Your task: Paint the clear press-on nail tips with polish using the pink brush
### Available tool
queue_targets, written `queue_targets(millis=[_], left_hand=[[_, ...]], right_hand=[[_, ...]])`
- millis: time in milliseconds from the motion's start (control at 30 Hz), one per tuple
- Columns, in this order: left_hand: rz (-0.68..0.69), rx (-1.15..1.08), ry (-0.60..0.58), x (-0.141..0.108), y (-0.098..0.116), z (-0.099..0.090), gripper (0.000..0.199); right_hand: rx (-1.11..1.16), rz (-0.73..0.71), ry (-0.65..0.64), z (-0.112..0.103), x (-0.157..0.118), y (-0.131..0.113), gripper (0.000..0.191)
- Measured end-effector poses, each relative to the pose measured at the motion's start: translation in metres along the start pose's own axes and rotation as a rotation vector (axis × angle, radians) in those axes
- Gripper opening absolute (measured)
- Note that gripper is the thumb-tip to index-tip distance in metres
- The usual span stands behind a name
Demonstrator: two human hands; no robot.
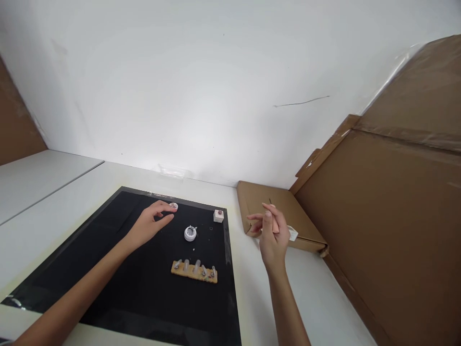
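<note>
My left hand [150, 222] is over the black mat [144, 283], its thumb and fingers apart, fingertips beside a small round white piece [173, 206] near the mat's back edge. On the right, in front of the cardboard box [262, 194], my right hand [272, 233] is raised with its fingers curled round a thin dark-tipped stick [270, 201]. A round white jar [190, 234] stands open on the mat. Closer to me lies a tan strip [194, 272] bearing several clear upright tips. A small white block [218, 216] with a reddish top sits at the mat's back right.
The flat cardboard box lies against the wall on the right, with a crumpled white piece [293, 234] at its front edge. Tall cardboard panels [396, 202] border the right side. Clear plastic [173, 171] lies behind the mat, by the white wall.
</note>
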State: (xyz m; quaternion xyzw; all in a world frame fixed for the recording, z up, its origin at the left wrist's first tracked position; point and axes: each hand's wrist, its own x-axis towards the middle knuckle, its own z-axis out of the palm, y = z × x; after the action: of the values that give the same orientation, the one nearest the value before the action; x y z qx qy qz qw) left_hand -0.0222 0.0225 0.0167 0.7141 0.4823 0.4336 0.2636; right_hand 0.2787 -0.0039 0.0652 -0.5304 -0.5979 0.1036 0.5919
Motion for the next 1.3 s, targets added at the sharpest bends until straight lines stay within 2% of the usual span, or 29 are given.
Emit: queue_targets(millis=[133,333,567,700,900,1167,1300], left_hand=[[-0.036,-0.038,0.095,-0.005,-0.007,0.015,0.021],[-0.094,-0.064,0.159,-0.022,-0.010,0.023,0.019],[-0.115,-0.105,0.202,-0.024,0.001,0.022,0.020],[-0.143,-0.137,0.206,-0.024,-0.003,0.020,0.021],[-0.188,-0.169,0.192,-0.025,-0.003,0.019,0.022],[-0.204,-0.178,0.171,-0.028,0.001,0.022,0.022],[-0.202,-0.177,0.161,-0.028,0.002,0.022,0.023]], right_hand=[[-0.178,-0.016,0.094,-0.009,-0.005,0.017,0.031],[-0.443,0.025,0.388,-0.036,0.004,0.027,0.025],[-0.554,0.115,0.496,-0.064,0.010,0.038,0.031],[-0.551,0.201,0.483,-0.075,0.010,0.046,0.031],[-0.517,0.303,0.389,-0.083,0.010,0.048,0.031],[-0.508,0.406,0.234,-0.073,0.011,0.063,0.032],[-0.508,0.475,0.254,-0.071,0.011,0.064,0.025]])
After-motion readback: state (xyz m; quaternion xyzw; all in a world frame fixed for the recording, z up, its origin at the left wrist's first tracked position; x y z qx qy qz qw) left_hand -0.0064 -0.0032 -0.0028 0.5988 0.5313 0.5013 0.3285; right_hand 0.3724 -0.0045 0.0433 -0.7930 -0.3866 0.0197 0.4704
